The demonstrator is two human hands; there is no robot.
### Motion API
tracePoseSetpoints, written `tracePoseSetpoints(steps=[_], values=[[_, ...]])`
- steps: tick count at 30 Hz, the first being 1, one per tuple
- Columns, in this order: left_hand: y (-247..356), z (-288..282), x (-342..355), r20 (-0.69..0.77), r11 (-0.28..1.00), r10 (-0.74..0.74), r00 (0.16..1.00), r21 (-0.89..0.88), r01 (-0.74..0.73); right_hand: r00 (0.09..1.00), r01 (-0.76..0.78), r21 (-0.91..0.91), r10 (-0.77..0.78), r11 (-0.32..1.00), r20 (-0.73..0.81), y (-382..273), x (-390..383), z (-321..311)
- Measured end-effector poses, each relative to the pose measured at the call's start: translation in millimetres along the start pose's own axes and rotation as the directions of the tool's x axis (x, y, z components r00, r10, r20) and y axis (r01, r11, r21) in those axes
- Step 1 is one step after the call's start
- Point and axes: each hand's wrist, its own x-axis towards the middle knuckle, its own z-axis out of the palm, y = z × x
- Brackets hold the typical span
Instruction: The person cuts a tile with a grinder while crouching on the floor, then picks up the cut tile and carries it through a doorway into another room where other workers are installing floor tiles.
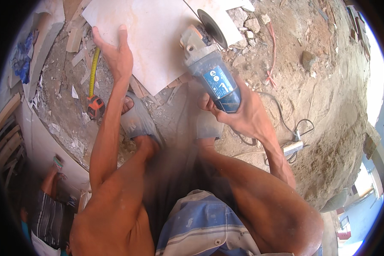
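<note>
Tape measure [95,107] nearside-left of L hand [117,59]; rubble [252,24] beyond R hand [245,112]. L spread, touching tile [158,47] nr edge; R wrapped round grinder [217,81], arm fwd.

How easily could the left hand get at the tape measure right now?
Probably yes: the tape measure lies close by, with nothing visible covering its case, though the left hand would likely have to leave the tile.

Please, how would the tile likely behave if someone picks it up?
The tile would probably be stiff, as its edges look straight. It may chip at its pointed near corner. Being much broader than the grinder, it could feel heavy.
</note>
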Motion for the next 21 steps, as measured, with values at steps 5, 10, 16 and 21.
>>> tracePoseSetpoints(steps=[5, 10, 16, 21], values=[[-3.0, 0.4, 0.7, -0.010, 1.000, 0.017, 1.000, 0.025, -0.016, 1.000, 0.006, 0.000, -0.006, 1.000, -0.011, -1.9, -9.4, -2.5], [-2.9, 0.7, 0.5, -0.005, 1.000, 0.017, 1.000, 0.021, -0.017, 1.000, -0.022, -0.015, 0.022, 1.000, 0.005, 2.2, -20.2, -6.6], [-1.7, -1.4, -0.4, 0.002, 1.000, 0.020, 1.000, 0.020, -0.020, 0.983, -0.180, 0.012, 0.180, 0.984, 0.043, -5.3, -33.4, -11.1], [-8.7, -2.5, 2.8, 0.007, 0.995, 0.044, 0.999, 0.090, -0.045, 0.998, -0.060, -0.020, 0.060, 0.998, 0.005, -1.8, -28.9, -6.2]])
